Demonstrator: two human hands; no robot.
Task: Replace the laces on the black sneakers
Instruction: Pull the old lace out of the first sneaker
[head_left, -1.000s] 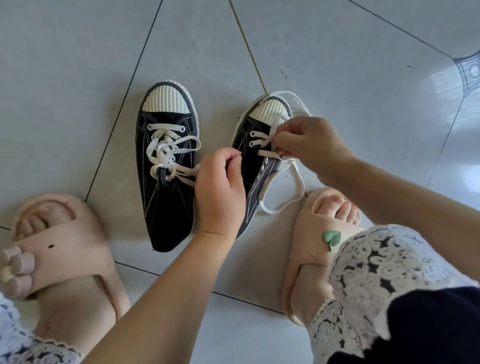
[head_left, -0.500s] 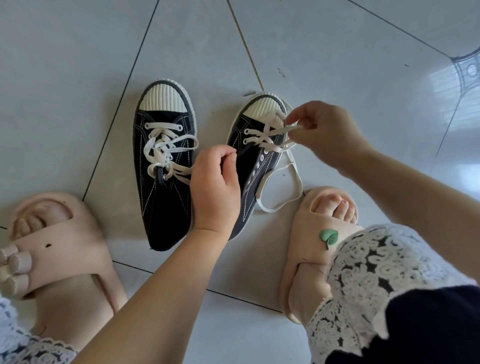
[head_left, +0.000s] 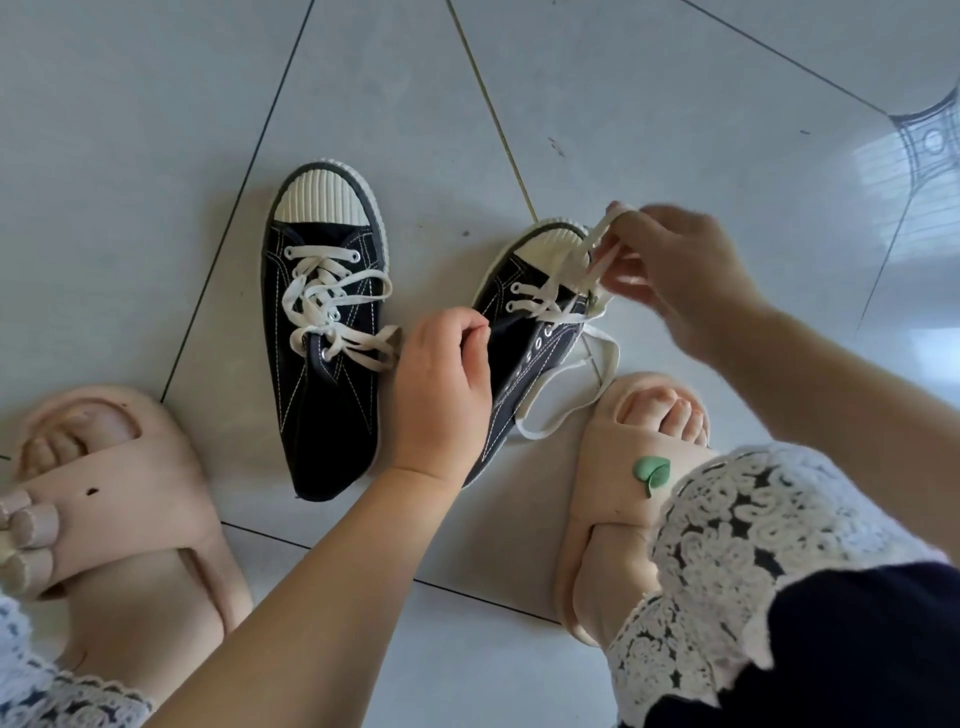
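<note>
Right sneaker (head_left: 524, 338) tilted on floor (head_left: 675, 104), at 3 o'clock of laced left sneaker (head_left: 324, 395). Left hand (head_left: 441, 384): fingers curled, gripping its side. Right hand (head_left: 675, 275), at its 1 o'clock: fingers pinch white lace (head_left: 612, 356).

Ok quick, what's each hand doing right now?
Left hand: closed, pinching the edge of the tilted sneaker.
Right hand: closed, pinching its white lace.
</note>
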